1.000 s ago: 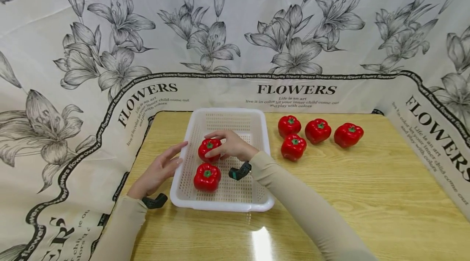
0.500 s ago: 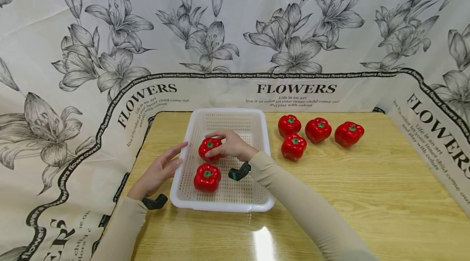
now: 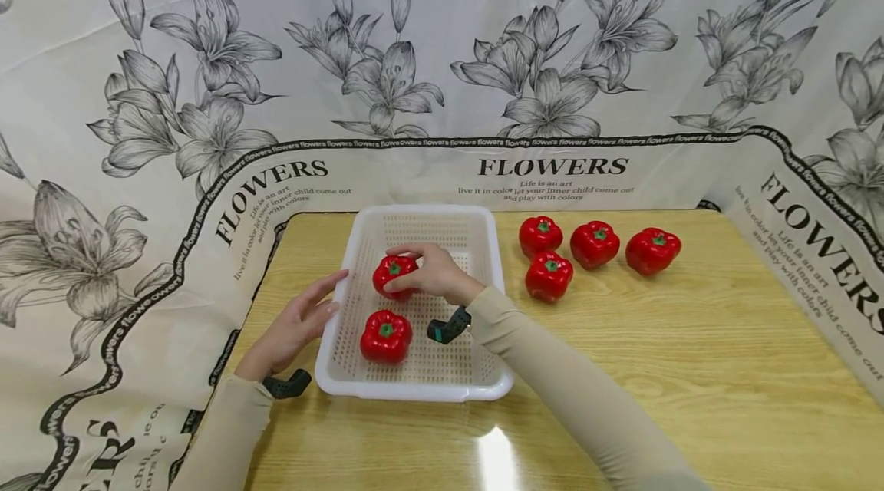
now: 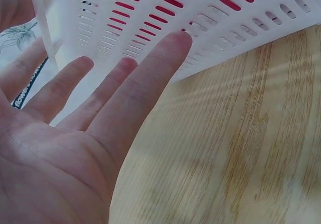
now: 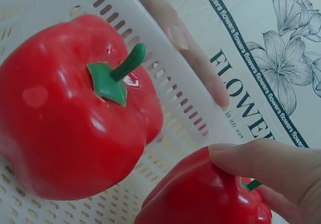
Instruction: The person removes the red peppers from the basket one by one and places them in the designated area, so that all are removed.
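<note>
A white slotted plastic basket (image 3: 452,391) holds two red bell peppers with green stems. My right hand (image 3: 438,274) reaches into it and grips the farther bell pepper (image 3: 390,274), thumb on the near side and fingers on the far side. In the right wrist view the thumb presses on that pepper's top beside the stem. The nearer bell pepper (image 3: 385,337) sits untouched on the basket floor. My left hand (image 3: 293,330) is at the basket's left side. Its fingers (image 4: 135,91) lie extended along the slotted outer wall in the left wrist view, and red shows through the slots.
To the right of the basket, several more red peppers stand on the wooden table (image 3: 663,368), one of them a front pepper (image 3: 549,276) and another a far-right pepper (image 3: 652,251). A flower-printed cloth (image 3: 407,115) rises behind the table and along its sides.
The head view has shifted very slightly. Both hands and all the peppers keep their places, with the right hand still gripping the same bell pepper.
</note>
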Demonstrator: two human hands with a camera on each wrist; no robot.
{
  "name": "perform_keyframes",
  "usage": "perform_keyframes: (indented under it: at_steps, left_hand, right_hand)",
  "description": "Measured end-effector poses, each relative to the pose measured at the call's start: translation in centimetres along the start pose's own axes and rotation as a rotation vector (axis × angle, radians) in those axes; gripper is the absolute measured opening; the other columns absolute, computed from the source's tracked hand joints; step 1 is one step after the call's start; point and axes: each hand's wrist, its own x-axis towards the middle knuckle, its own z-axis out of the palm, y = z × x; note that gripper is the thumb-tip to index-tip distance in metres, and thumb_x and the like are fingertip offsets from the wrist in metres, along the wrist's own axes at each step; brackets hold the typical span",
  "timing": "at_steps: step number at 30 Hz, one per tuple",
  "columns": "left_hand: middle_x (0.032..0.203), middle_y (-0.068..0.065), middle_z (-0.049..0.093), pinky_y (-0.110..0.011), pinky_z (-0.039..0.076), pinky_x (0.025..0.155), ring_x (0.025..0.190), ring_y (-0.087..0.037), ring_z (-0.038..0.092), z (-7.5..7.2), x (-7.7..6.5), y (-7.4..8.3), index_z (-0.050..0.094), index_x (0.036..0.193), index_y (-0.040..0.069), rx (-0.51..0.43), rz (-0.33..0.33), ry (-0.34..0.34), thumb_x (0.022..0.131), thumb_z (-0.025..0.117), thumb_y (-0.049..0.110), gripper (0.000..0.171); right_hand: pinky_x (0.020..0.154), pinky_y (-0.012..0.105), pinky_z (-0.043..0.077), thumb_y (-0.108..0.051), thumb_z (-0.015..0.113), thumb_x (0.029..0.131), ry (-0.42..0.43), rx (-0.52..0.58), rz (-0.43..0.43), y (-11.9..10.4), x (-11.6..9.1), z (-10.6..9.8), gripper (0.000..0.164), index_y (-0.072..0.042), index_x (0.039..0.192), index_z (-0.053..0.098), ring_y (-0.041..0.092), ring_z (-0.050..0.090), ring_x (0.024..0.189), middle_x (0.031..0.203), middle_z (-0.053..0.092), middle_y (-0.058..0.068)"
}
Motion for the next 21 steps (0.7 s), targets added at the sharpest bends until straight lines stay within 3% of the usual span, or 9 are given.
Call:
perform_keyframes:
  at_steps: [7, 21]
  left_hand:
    - [0.179, -0.021, 0.017, -0.052, 0.059, 0.103, 0.151, -0.053, 0.040, -0.1, 0.0, -0.3, 0.029, 0.174, 0.012, -0.018, 0.008, 0.002, 0.118, 0.048, 0.015, 0.059]
    - [0.180, -0.021, 0.016, -0.052, 0.060, 0.103, 0.151, -0.054, 0.040, 0.0, 0.0, -0.1, 0.028, 0.174, 0.012, -0.032, 0.017, -0.003, 0.118, 0.047, 0.014, 0.059]
  right_hand:
    - [0.087, 0.033, 0.065, -0.011, 0.093, 0.088, 0.030, 0.001, -0.011, -0.5, -0.4, -0.2, 0.065, -0.007, 0.148, 0.068, 0.026, 0.068, 0.112, 0.132, 0.060, 0.018]
    - [0.083, 0.032, 0.066, -0.012, 0.093, 0.088, 0.076, 0.007, -0.037, -1.4, -1.3, -0.8, 0.063, -0.007, 0.146, 0.069, 0.025, 0.069, 0.108, 0.129, 0.061, 0.018]
